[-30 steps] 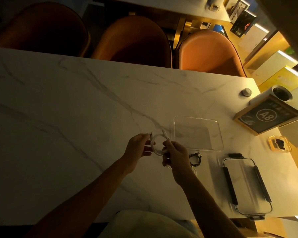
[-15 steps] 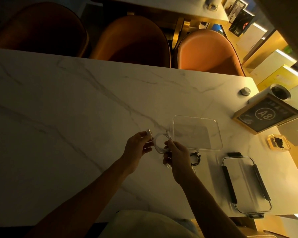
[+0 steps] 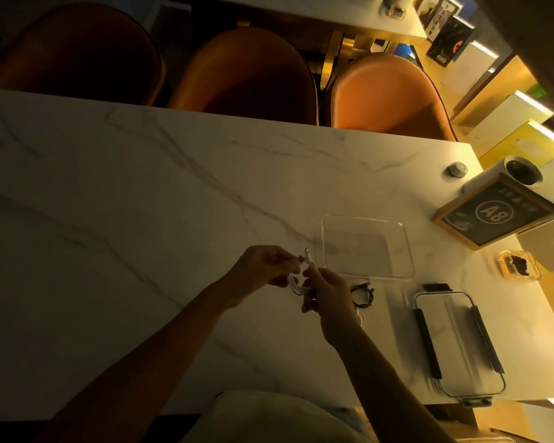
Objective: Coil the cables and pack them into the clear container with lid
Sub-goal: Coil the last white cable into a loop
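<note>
Big white marble table fills most of the view, w/ three orange chairs tucked in along the far edge. Right end of the table has a framed A8 sign, w/ a white cup just behind it and a small amber ashtray nearer the person.

Clear container sits open on the table right of centre, looks like nothing in it afaict. Its lid w/ black clips lies flat on the table, apart from it on the near-right side.

Both hands are up over the table just left of the container. Left hand has fingers curled, pinching the white cable at its upper end; right hand is curled round the same cable, which hangs in a small loop between them. One plug end pokes up by the container's near-left corner.

Black cable is already coiled, lying on the table between the right hand and the container's near edge.
</note>
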